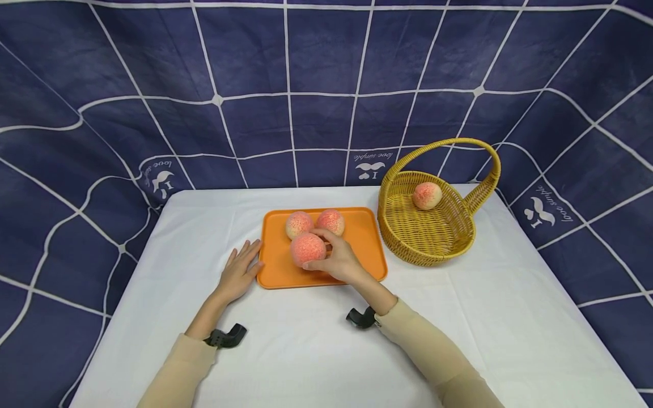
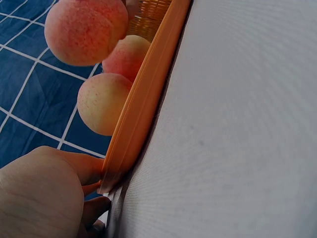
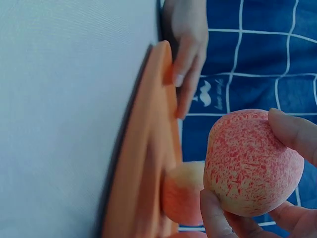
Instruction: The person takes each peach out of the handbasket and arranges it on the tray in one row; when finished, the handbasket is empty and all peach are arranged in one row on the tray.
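the right hand [image 1: 343,259] pinches the held peach [image 1: 308,249] from its right side, thumb on the near face and fingers curved round the far one, just above the tray [image 1: 278,276]; in the left wrist view the fruit stands clear of the rim. from this grip the basket [image 1: 415,258] lies to the right and a little farther back, just beside the tray, so the right hand is the nearer of the two. the left hand [image 1: 238,276] touches the tray's left edge with straight, slightly spread fingers

the held peach is nearly round, with no clear long axis; dense red-pink flecks cover a pale yellow ground, and the skin looks matte. behind it two more peaches [image 1: 299,225] sit side by side on the tray, paler in places, while a lone peach [image 1: 427,195] rests in the basket, toward the back, under the arched handle [image 1: 449,141]
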A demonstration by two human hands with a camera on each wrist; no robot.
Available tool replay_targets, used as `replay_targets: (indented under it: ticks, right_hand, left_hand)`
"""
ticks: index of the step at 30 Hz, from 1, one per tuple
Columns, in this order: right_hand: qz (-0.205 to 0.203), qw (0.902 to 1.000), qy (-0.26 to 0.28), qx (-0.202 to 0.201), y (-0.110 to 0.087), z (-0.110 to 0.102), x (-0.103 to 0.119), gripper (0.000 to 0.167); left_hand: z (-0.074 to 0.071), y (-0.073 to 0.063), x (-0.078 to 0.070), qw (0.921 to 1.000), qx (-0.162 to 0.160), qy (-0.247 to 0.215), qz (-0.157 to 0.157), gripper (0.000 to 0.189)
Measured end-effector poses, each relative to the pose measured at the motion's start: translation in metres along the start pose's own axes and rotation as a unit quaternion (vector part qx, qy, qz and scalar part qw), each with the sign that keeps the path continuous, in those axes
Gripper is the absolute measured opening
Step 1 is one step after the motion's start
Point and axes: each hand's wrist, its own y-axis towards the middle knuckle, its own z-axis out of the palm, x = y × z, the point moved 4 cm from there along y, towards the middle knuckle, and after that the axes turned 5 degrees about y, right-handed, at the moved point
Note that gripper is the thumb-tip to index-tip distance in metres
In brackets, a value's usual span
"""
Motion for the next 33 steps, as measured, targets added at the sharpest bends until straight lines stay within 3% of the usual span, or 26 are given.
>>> replay_targets:
  ticks: [9, 17, 33]
  right_hand:
    - [0.021, 0.9993, -0.029, 0.002, 0.007, 0.016, -0.017, 0.071]
    - [0.013, 0.9977, -0.066, -0.002, 0.012, 0.022, -0.024, 0.073]
    - [-0.004, 0.9972, -0.075, -0.005, 0.016, 0.027, -0.027, 0.073]
  left_hand:
    - [0.000, -0.001, -0.001, 1.0000, 0.001, -0.002, -0.003, 0.056]
    - [0.000, 0.000, -0.001, 1.0000, -0.001, -0.001, 0.000, 0.056]
    - [-0.001, 0.001, 0.000, 1.0000, -0.001, -0.001, 0.001, 0.056]
